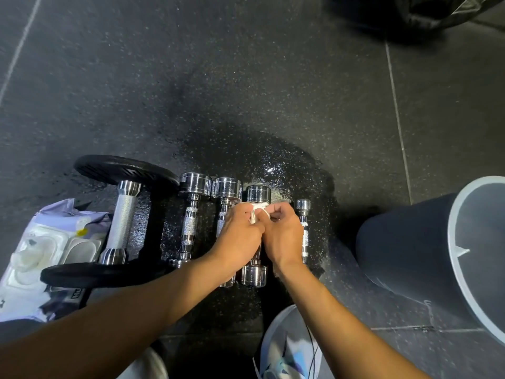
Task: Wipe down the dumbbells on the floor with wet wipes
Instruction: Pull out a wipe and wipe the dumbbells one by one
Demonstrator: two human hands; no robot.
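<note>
Speckled rubber floor (246,91), wet; left hand (240,231) and right hand (281,236) pinch crumpled white wipe (255,212) on chrome dumbbell (258,194)

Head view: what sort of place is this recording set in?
Probably a gym or workout room: speckled black rubber flooring, a row of chrome dumbbells, and a bigger black-plated dumbbell beside them.

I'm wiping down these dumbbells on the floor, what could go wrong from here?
1. The wet patch shines on the floor right behind the dumbbells; the shoe could slip there.
2. The left hand and right hand both pinch one small wipe over a chrome dumbbell; it might roll against the thin dumbbell and nip fingers.
</note>
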